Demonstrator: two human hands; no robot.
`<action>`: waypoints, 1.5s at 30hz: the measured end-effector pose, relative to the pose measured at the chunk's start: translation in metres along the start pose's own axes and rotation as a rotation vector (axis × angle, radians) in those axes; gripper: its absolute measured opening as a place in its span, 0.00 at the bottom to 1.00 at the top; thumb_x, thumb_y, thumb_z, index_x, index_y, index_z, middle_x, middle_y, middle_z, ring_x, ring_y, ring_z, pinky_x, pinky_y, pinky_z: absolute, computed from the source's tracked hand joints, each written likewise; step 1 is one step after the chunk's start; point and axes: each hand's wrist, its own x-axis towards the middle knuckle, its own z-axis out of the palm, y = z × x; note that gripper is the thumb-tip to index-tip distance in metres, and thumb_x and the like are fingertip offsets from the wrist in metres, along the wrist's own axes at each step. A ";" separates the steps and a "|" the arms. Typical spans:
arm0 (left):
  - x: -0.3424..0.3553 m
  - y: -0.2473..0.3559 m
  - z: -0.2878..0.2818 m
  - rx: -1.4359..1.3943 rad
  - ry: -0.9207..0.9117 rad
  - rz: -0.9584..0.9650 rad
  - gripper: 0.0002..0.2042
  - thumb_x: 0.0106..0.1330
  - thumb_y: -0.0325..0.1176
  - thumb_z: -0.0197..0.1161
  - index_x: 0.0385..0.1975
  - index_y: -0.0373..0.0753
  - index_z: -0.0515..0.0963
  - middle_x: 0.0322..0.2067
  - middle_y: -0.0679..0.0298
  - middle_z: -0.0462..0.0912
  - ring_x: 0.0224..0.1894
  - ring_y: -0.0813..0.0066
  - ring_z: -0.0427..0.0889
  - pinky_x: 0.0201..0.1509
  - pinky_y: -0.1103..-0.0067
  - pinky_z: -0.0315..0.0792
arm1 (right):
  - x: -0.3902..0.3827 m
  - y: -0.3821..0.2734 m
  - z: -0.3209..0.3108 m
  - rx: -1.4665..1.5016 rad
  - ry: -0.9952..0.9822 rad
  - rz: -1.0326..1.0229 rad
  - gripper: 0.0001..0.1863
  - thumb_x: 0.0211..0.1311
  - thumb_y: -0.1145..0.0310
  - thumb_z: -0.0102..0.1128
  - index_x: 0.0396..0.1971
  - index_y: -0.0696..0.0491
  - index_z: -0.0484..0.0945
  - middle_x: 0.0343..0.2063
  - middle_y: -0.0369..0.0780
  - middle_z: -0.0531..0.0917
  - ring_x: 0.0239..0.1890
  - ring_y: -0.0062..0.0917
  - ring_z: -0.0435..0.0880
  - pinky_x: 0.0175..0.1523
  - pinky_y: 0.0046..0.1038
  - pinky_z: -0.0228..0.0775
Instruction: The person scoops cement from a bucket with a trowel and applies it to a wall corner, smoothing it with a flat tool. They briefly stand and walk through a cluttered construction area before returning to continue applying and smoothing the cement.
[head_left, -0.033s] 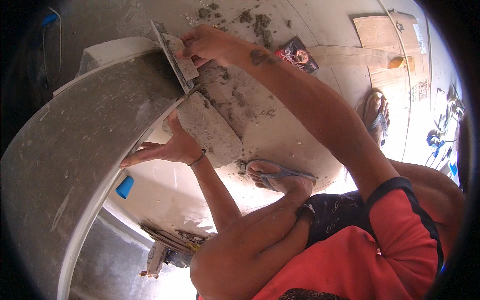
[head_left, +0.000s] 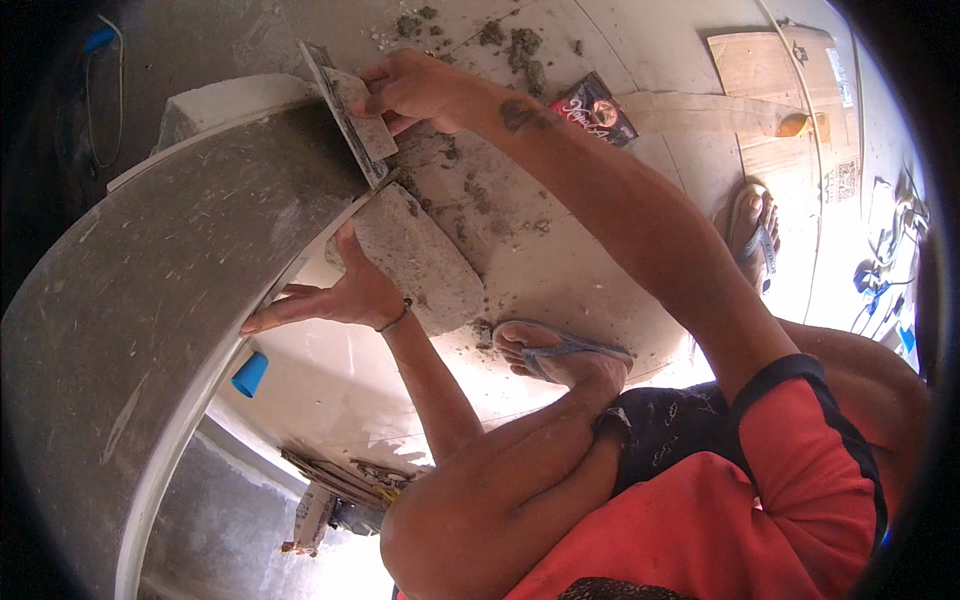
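My right hand [head_left: 395,90] is closed round the handle of a plastering trowel [head_left: 350,120]. The blade stands on edge across the far end of a long dark grey slab [head_left: 190,250], which shows smooth plaster with pale streaks. My left hand [head_left: 345,290] rests against the slab's near edge with thumb and fingers spread apart; some fingertips are hidden behind the edge. Under that end of the slab lies a rough, pale grey block [head_left: 425,270]. Another pale block [head_left: 235,105] sits along the slab's far side.
Crumbs of wet mortar [head_left: 525,50] are scattered on the tiled floor. A dark red packet [head_left: 595,108] lies by my right forearm, with flattened cardboard [head_left: 780,100] beyond. A blue cup [head_left: 249,374] is beside the slab. My sandalled foot [head_left: 560,350] is close to the block.
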 end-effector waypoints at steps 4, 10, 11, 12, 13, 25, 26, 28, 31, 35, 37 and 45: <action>0.000 -0.003 0.004 0.022 0.012 0.015 0.71 0.42 0.67 0.72 0.70 0.48 0.17 0.72 0.47 0.21 0.75 0.45 0.29 0.76 0.53 0.50 | 0.000 -0.006 0.004 -0.030 0.051 -0.036 0.21 0.59 0.72 0.67 0.52 0.62 0.78 0.42 0.45 0.84 0.42 0.33 0.85 0.48 0.34 0.82; 0.001 -0.001 0.003 0.057 0.020 0.070 0.70 0.43 0.68 0.70 0.70 0.50 0.17 0.72 0.47 0.22 0.75 0.43 0.29 0.75 0.51 0.50 | -0.002 -0.011 0.010 -0.074 0.083 -0.045 0.20 0.59 0.74 0.66 0.52 0.62 0.78 0.42 0.46 0.84 0.43 0.33 0.85 0.49 0.35 0.82; 0.001 0.000 0.003 0.034 0.019 0.018 0.70 0.43 0.69 0.69 0.70 0.50 0.17 0.72 0.47 0.22 0.74 0.43 0.29 0.75 0.51 0.50 | -0.003 -0.012 0.011 -0.097 0.094 -0.044 0.20 0.59 0.74 0.67 0.51 0.62 0.78 0.42 0.46 0.84 0.43 0.33 0.85 0.49 0.35 0.82; 0.001 0.001 0.002 0.006 0.014 -0.027 0.70 0.43 0.69 0.69 0.70 0.50 0.17 0.72 0.47 0.22 0.74 0.43 0.29 0.75 0.50 0.50 | -0.003 -0.013 0.012 -0.120 0.101 -0.057 0.20 0.59 0.74 0.67 0.51 0.62 0.79 0.42 0.46 0.85 0.43 0.33 0.86 0.49 0.35 0.83; 0.002 0.003 0.002 -0.022 0.008 -0.072 0.70 0.42 0.69 0.69 0.70 0.50 0.17 0.72 0.47 0.22 0.74 0.43 0.29 0.75 0.50 0.50 | -0.004 -0.015 0.013 -0.092 0.097 -0.052 0.19 0.59 0.74 0.67 0.51 0.63 0.79 0.41 0.45 0.85 0.43 0.33 0.86 0.49 0.35 0.83; 0.002 0.003 0.004 -0.005 0.018 -0.010 0.74 0.37 0.66 0.76 0.70 0.44 0.19 0.73 0.48 0.24 0.75 0.45 0.33 0.75 0.52 0.51 | -0.021 -0.042 0.032 -0.126 0.148 -0.097 0.18 0.53 0.72 0.73 0.43 0.63 0.82 0.35 0.46 0.85 0.34 0.33 0.86 0.40 0.35 0.84; 0.002 0.002 0.004 -0.029 0.017 -0.029 0.75 0.37 0.66 0.75 0.70 0.44 0.19 0.72 0.48 0.24 0.75 0.45 0.34 0.75 0.52 0.51 | -0.023 -0.046 0.032 -0.089 0.120 -0.109 0.18 0.52 0.73 0.73 0.42 0.63 0.82 0.35 0.46 0.85 0.35 0.33 0.86 0.40 0.35 0.84; 0.002 0.002 0.004 -0.074 0.015 -0.068 0.75 0.36 0.67 0.75 0.70 0.43 0.20 0.72 0.47 0.25 0.75 0.45 0.34 0.75 0.52 0.51 | -0.028 -0.052 0.027 -0.097 0.085 -0.335 0.18 0.52 0.73 0.72 0.43 0.62 0.82 0.35 0.46 0.85 0.37 0.33 0.86 0.41 0.35 0.83; 0.001 0.004 0.005 -0.074 0.020 -0.060 0.73 0.38 0.69 0.73 0.71 0.42 0.20 0.72 0.47 0.25 0.75 0.46 0.33 0.75 0.52 0.51 | -0.045 -0.056 0.001 -0.180 0.102 -0.650 0.20 0.55 0.72 0.70 0.48 0.60 0.80 0.39 0.44 0.84 0.38 0.30 0.84 0.45 0.34 0.80; 0.002 0.005 0.004 -0.034 0.017 -0.048 0.71 0.41 0.70 0.70 0.71 0.44 0.21 0.72 0.47 0.24 0.75 0.45 0.31 0.75 0.52 0.52 | -0.065 -0.042 -0.031 -0.031 0.151 -0.364 0.26 0.61 0.66 0.66 0.57 0.60 0.73 0.48 0.45 0.81 0.47 0.30 0.82 0.54 0.35 0.76; 0.001 0.004 0.004 0.006 0.018 -0.014 0.70 0.42 0.69 0.70 0.71 0.45 0.21 0.72 0.47 0.24 0.75 0.45 0.30 0.74 0.51 0.53 | -0.065 -0.028 -0.034 -0.007 0.151 -0.298 0.28 0.64 0.63 0.64 0.60 0.60 0.69 0.52 0.46 0.80 0.51 0.31 0.81 0.58 0.35 0.75; 0.001 -0.004 0.006 -0.035 0.037 0.029 0.72 0.40 0.64 0.75 0.71 0.46 0.20 0.72 0.48 0.23 0.75 0.43 0.33 0.75 0.52 0.51 | -0.028 0.000 -0.009 -0.090 0.069 -0.115 0.29 0.66 0.63 0.62 0.64 0.57 0.68 0.52 0.40 0.79 0.49 0.26 0.78 0.51 0.32 0.74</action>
